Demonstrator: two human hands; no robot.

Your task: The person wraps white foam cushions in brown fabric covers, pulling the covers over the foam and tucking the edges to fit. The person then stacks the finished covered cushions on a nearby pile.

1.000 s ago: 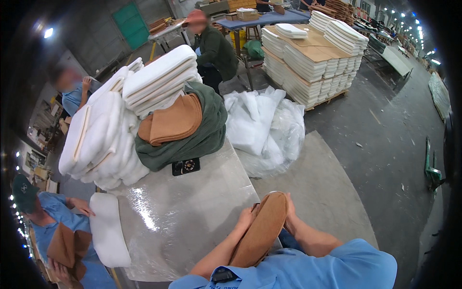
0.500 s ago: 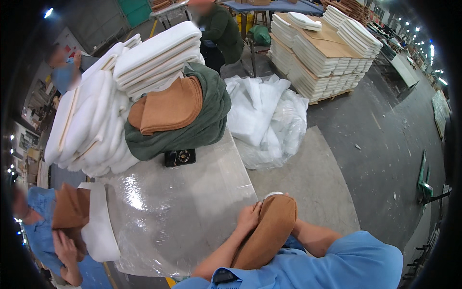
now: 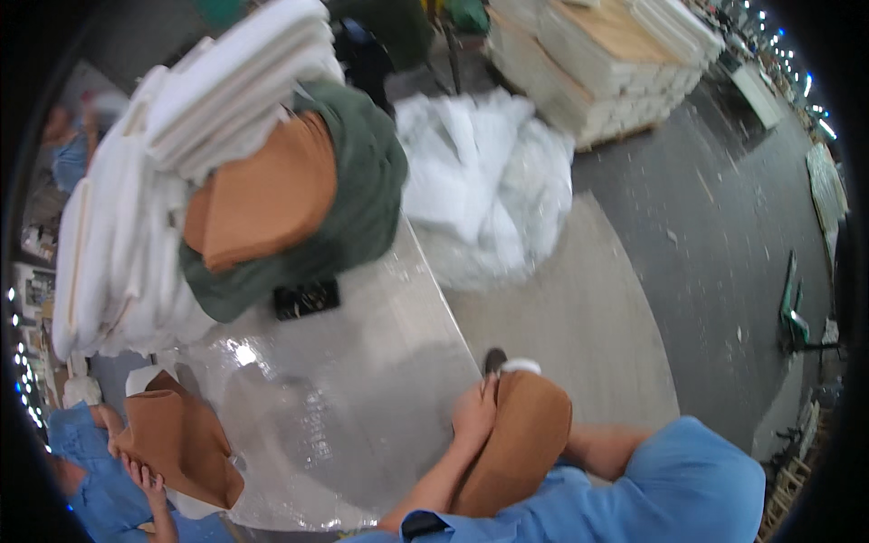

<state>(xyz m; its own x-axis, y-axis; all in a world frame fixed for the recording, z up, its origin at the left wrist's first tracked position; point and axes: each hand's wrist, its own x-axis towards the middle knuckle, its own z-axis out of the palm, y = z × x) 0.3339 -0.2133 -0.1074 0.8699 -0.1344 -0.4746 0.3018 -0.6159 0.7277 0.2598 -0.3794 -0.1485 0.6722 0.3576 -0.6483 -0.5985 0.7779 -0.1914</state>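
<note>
A brown fabric cushion cover [image 3: 511, 434] stands against my front at the table's near right corner, its rounded end up. White padding [image 3: 522, 366] peeks out past its far top edge. My left hand [image 3: 473, 416] grips the cover's left edge, fingers curled over it. Behind the cover's right side my right hand is hidden; only the forearm [image 3: 611, 450] shows. Farther off on the table, folded brown covers [image 3: 272, 195] lie on a heap of dark green fabric [image 3: 367, 172]. A black phone [image 3: 306, 300] rests beside that heap.
The table [image 3: 362, 398] is wrapped in clear plastic. White padding [image 3: 118, 244] is piled at its far left. At the left a co-worker's hands [image 3: 145, 475] hold another brown cover [image 3: 186, 443]. A plastic bag of white padding [image 3: 489, 181] and a pallet stack [image 3: 597, 90] stand beyond.
My view has shifted and tilted, so the piles sit farther left. The co-worker's brown cover now lies over the white padding. My left hand keeps its grip on my cover.
</note>
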